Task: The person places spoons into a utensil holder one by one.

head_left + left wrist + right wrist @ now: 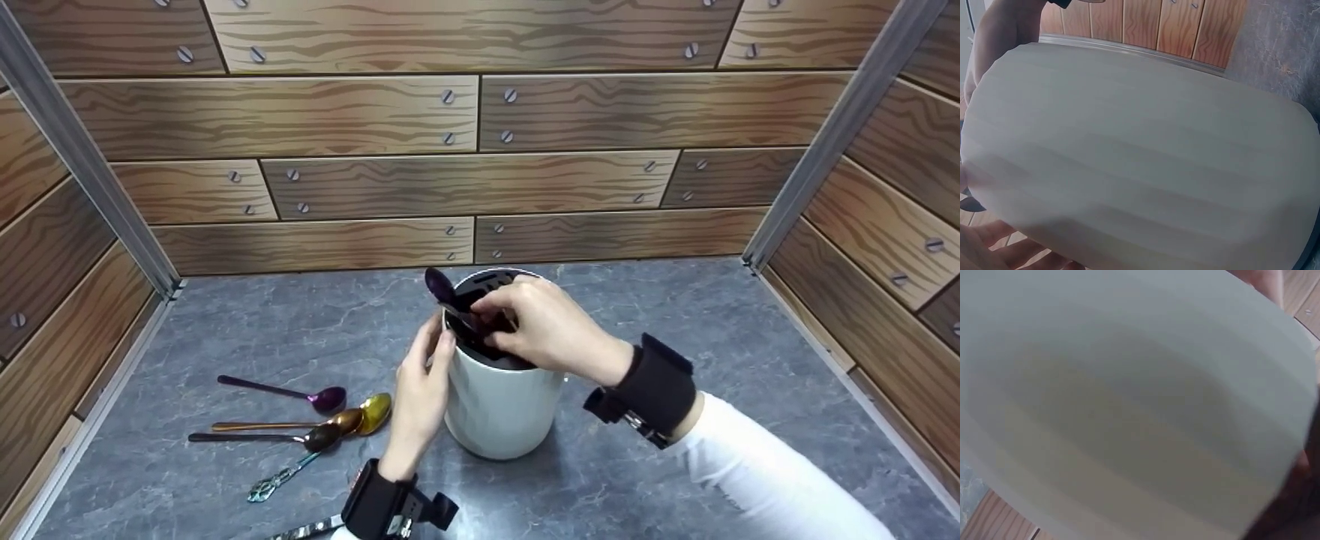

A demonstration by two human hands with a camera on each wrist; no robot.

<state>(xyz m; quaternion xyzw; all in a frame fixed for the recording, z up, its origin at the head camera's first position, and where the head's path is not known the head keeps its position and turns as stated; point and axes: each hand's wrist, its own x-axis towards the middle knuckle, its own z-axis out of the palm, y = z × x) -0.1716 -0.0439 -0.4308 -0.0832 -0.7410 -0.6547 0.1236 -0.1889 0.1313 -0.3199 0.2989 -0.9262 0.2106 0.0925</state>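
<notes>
A white container (504, 412) stands on a grey worktop (645, 487), a dark spoon (439, 285) at its rim. The left hand (420, 382) curls its grip round the side; the right hand (551, 326) has its grip inside (whether clamped on anything, I cannot tell). Loose spoons (375, 414) lie leftward.

Head view pretty bright, glare on worktop (300, 330) near 6 o'clock; wrist views way dimmer, kinda hazy.
</notes>
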